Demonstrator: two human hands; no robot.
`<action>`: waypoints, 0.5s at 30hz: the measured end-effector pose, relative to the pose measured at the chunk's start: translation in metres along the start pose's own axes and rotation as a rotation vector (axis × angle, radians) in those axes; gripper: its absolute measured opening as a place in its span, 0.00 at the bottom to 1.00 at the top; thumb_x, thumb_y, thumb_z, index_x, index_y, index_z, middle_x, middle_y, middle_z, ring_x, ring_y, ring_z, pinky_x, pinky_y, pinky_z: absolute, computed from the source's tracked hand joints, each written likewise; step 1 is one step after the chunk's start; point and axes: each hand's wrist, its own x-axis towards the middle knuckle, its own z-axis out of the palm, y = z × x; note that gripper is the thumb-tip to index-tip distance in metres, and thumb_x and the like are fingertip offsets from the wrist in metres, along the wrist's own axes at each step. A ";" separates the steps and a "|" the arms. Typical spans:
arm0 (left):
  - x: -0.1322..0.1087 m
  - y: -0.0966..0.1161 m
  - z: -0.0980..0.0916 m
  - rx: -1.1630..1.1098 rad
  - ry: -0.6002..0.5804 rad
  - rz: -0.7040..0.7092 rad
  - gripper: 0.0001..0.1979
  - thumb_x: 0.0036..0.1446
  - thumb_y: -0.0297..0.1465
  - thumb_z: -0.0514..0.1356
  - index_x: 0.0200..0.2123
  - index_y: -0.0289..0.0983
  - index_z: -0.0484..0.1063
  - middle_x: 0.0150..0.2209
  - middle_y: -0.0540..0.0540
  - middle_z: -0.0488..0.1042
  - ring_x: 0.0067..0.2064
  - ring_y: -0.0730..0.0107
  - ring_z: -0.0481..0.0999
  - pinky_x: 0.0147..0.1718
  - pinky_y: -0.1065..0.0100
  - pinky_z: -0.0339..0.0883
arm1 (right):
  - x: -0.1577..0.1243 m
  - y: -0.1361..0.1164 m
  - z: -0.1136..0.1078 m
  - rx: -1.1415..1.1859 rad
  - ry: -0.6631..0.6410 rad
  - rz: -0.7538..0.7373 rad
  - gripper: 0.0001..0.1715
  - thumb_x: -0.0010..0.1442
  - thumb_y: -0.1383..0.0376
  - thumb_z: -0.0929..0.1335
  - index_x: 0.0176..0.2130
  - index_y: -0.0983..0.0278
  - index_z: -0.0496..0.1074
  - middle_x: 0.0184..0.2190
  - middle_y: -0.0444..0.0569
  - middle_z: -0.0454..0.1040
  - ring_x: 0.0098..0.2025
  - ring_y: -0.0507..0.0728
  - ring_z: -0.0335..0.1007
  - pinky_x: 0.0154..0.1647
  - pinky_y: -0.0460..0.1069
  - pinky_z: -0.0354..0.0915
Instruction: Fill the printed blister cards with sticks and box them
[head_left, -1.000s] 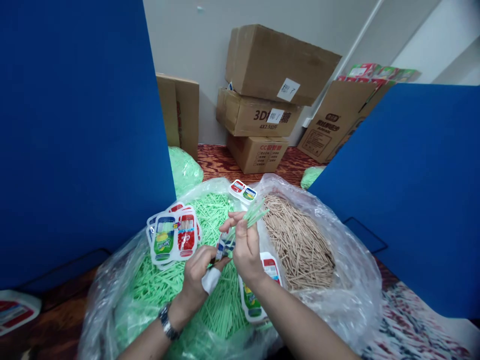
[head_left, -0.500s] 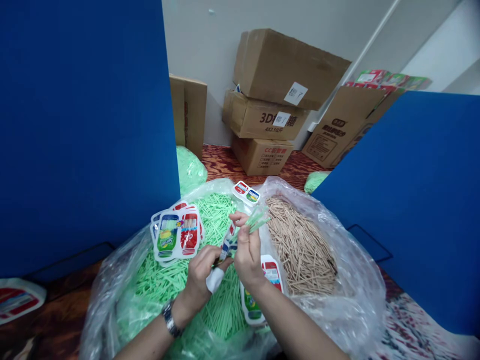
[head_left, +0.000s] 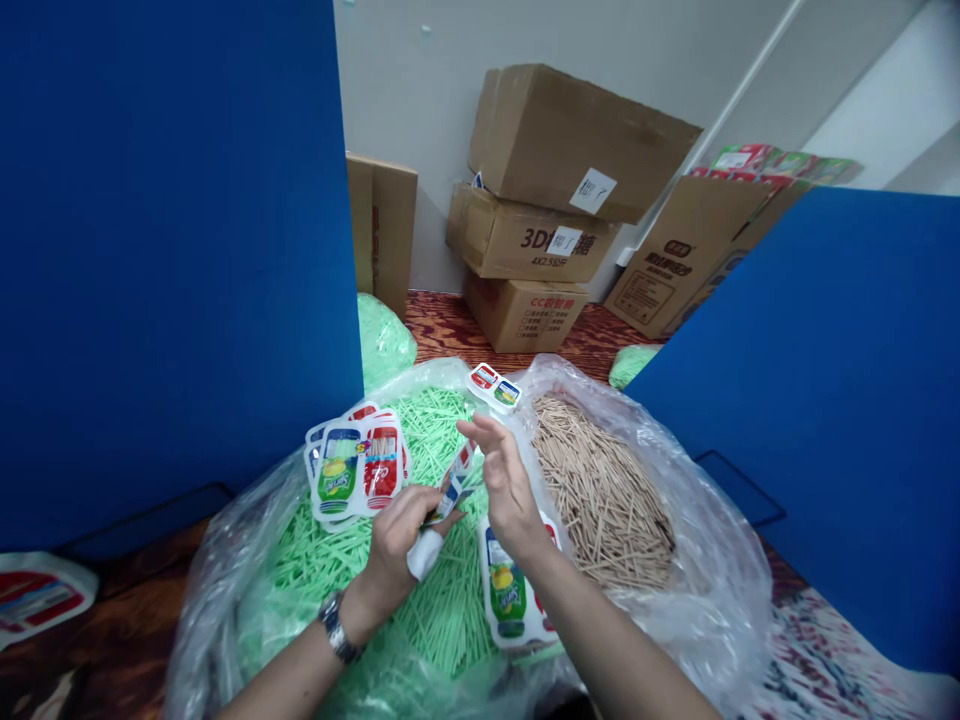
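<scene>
My left hand (head_left: pixel 394 535) is closed on a printed packet (head_left: pixel 453 484) seen nearly edge-on, tilted above the green sticks (head_left: pixel 450 610). Something white wraps or lies against a finger of this hand. My right hand (head_left: pixel 510 485) is beside the packet's upper end, fingers stretched and apart, with nothing visible in it. Below it lies a flat packet with green and red can prints (head_left: pixel 507 600), partly covered by my right wrist. Several similar packets (head_left: pixel 337 472) overlap on the green sticks at the left. Whether sticks are inside the held packet is hidden.
A heap of brown sticks (head_left: pixel 600 490) fills the right side within clear plastic sheeting (head_left: pixel 720 590). A small two-part packet (head_left: pixel 495 388) lies at the far edge. Blue panels (head_left: pixel 172 280) flank both sides. Stacked cartons (head_left: pixel 547 230) stand behind.
The bundle of green sticks that was in my right hand is out of sight. Its fingers have opened and straightened. The left hand still holds the packet, barely moved.
</scene>
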 end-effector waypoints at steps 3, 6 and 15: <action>0.001 -0.001 -0.001 -0.037 0.000 -0.053 0.02 0.55 0.26 0.61 0.33 0.36 0.71 0.30 0.44 0.75 0.33 0.66 0.75 0.32 0.67 0.70 | -0.001 -0.002 0.000 -0.157 -0.099 -0.100 0.22 0.68 0.55 0.53 0.57 0.53 0.61 0.56 0.48 0.66 0.63 0.60 0.52 0.63 0.63 0.47; 0.001 -0.003 -0.005 -0.070 0.005 -0.115 0.01 0.55 0.27 0.61 0.31 0.35 0.72 0.30 0.44 0.75 0.32 0.67 0.75 0.32 0.68 0.69 | -0.001 -0.001 -0.003 -0.336 -0.246 -0.195 0.22 0.67 0.54 0.55 0.56 0.52 0.65 0.59 0.46 0.63 0.66 0.61 0.43 0.65 0.65 0.36; 0.008 0.003 -0.011 -0.230 0.021 -0.487 0.09 0.52 0.34 0.63 0.31 0.34 0.78 0.25 0.47 0.78 0.25 0.67 0.75 0.24 0.69 0.70 | 0.011 0.034 -0.015 0.176 -0.113 0.212 0.24 0.60 0.53 0.65 0.53 0.58 0.63 0.41 0.48 0.73 0.43 0.56 0.70 0.45 0.52 0.65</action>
